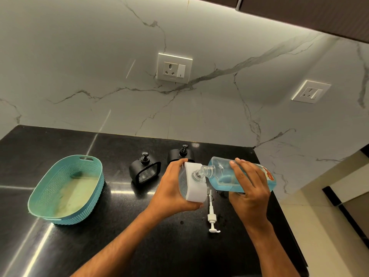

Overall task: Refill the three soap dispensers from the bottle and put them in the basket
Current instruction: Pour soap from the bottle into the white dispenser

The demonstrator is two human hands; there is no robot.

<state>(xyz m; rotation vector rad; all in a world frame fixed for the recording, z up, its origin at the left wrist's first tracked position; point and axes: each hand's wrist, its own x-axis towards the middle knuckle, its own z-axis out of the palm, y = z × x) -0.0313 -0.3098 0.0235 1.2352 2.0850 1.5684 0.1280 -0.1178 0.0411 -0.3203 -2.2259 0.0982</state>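
Black counter point(139, 246) under both hands: left hand point(171, 190) grips the white dispenser point(194, 184), right hand point(249, 188) holds the tilted bottle point(225, 176), neck at its opening. Two black dispensers point(144, 169) behind; basket point(40, 196) far left of them.

Home kitchen, probably. Polished black stone tabletop point(60, 246) meets a white marble-look backsplash point(79, 66) with two wall sockets point(174, 67) point(310, 91); dark overhead cabinets point(309, 15) with under-cabinet strip lighting; beige floor tiles point(329, 226) at right.
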